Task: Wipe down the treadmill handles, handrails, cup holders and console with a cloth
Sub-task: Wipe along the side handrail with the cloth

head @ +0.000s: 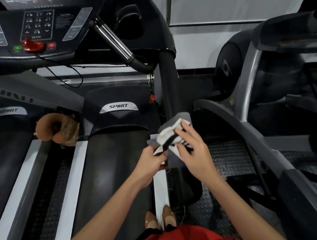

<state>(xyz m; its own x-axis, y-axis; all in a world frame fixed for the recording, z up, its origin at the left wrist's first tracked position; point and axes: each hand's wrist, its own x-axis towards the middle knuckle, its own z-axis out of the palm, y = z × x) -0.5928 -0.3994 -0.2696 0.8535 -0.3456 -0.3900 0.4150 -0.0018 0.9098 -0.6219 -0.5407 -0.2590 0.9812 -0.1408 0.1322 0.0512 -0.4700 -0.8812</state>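
Head view, taken from above the treadmill belt [116,163].

- The cloth [169,133] (white with dark stripes, a grey layer showing around it) is held in the air between both hands. It is just beside the lower end of the black handrail [168,84], to the right of the belt and well below the console [40,26]. No contact with the handrail can be confirmed.
- The left hand [152,160] is curled, and the cloth's lower edge is pinched between its thumb and fingers.
- The right hand [194,149] is laid over the cloth from above. Its fingers are spread and bent, with the thumb pressed against the white fabric, so the cloth is gripped.
- A chrome handle [113,39] is seen running from the console down towards the handrail.
- A red safety key [33,45] is seated on the console, with its cord hanging below.
- A brown ring-shaped cushion [53,127] is lodged between this treadmill and the one to the left.
- Tan shoes [161,219] are seen at the belt's right edge.
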